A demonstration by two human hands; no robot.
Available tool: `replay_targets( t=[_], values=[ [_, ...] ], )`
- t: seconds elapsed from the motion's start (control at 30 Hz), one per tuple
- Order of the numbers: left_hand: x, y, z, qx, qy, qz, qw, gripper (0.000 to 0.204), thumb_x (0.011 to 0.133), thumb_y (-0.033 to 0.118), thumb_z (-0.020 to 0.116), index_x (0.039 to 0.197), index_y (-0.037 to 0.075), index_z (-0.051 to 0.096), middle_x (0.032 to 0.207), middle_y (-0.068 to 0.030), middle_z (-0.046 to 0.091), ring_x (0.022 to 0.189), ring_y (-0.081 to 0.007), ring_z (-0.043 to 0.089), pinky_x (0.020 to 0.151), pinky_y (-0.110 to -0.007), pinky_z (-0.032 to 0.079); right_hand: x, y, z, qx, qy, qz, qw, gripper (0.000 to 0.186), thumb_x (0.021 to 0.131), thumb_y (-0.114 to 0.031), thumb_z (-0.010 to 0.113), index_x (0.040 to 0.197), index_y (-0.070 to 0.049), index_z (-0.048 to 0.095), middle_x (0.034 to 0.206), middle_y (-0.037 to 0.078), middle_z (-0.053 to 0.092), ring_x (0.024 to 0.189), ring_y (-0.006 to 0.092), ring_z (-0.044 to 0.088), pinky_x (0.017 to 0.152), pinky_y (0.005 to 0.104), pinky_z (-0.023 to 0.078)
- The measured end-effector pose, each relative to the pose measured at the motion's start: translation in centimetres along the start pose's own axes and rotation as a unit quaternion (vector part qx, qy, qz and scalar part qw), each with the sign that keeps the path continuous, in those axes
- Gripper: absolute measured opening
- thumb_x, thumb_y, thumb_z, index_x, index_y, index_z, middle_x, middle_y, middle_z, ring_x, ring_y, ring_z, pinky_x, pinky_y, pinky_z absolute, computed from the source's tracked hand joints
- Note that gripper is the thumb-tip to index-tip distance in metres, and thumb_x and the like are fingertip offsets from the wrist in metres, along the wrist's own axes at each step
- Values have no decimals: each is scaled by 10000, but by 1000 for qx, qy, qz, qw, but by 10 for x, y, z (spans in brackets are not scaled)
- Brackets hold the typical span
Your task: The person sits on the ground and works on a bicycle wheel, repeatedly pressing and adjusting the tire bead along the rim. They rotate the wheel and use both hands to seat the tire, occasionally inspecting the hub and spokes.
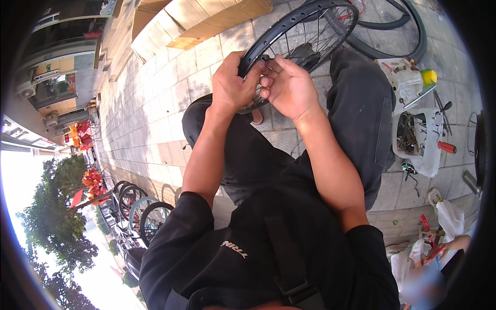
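A black bicycle wheel [289,21] without a tyre stands tilted in front of my knees, its bare rim channel and holes showing. My left hand [229,84] is closed round the near part of the rim, the thumb over its inner side. My right hand [295,89] is beside it, palm partly turned up, with its fingers curled in at the rim close to my left thumb. A small dark piece seems to lie between the fingertips, too hidden to name. Spokes and a dark hub [304,56] show beyond my hands.
Loose black tyres [422,39] lie on the paving at far right. Nearer are a white tub of tools [431,157], a red-handled screwdriver [447,147] and a yellow item [429,77]. A cardboard box [206,23] is at far left, parked bicycles [150,219] left, another person [457,243] lower right.
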State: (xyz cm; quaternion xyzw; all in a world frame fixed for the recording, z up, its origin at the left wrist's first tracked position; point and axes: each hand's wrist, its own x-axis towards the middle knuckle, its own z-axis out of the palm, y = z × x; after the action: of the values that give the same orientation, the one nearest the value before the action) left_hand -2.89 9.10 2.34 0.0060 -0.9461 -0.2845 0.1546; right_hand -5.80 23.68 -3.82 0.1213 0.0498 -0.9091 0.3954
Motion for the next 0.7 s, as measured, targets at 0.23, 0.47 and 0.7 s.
replay_targets(
  t=[0.23, 0.47, 0.7],
  values=[
    [4, 6, 1, 32, -21, -117, 992, 316, 950, 269, 803, 957, -17, 670, 766, -133, 688, 706, -156, 643, 640, -340, 522, 22, 12, -5, -85, 50, -30, 995, 279, 1022, -340, 679, 983, -64, 668, 728, 43, 595, 568, 169, 540, 504, 352, 445],
    [2, -31, -8, -99, -71, 54, 991, 401, 901, 219, 828, 1174, -13, 647, 1164, -196, 659, 1031, -367, 663, 947, -448, 532, 27, 10, 14, -188, 163, 2, 969, 404, 992, -440, 683, 857, -60, 649, 637, 33, 527, 518, 161, 498, 464, 347, 399],
    [7, -27, -10, -23, -61, -96, 993, 330, 968, 272, 791, 1016, -28, 663, 964, -144, 732, 862, -205, 684, 750, -360, 541, 28, 23, -15, -145, -18, -87, 985, 349, 1082, -313, 589, 1231, -1, 637, 1052, 86, 663, 702, 165, 636, 539, 301, 524]
  ],
)
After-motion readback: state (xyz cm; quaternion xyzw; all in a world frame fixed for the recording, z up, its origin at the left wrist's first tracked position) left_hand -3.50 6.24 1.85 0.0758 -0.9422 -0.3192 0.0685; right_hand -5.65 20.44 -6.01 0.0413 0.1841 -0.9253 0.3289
